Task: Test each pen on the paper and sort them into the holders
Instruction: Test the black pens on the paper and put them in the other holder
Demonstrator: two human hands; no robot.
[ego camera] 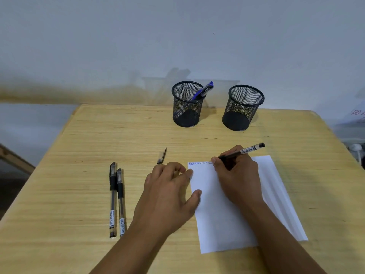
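A white sheet of paper [221, 220] lies on the wooden table [79, 147], with blue scribbles along its top edge. My right hand [237, 175] grips a black pen [247, 150], its tip on the paper near the scribbles. My left hand [167, 186] rests flat on the paper's left edge, fingers spread. The pen's cap [162, 156] lies just above my left hand. Two capped black pens [117, 198] lie side by side to the left. At the back stand two black mesh holders: the left holder [186, 104] contains blue pens [201, 92], the right holder [242, 107] is empty.
A pale wall rises directly behind the table. The table's left edge drops off to a dim floor with a wooden piece [13, 157]. At the far right, beyond the table edge, sit white objects [355, 149] and a sheet with red writing [357, 113].
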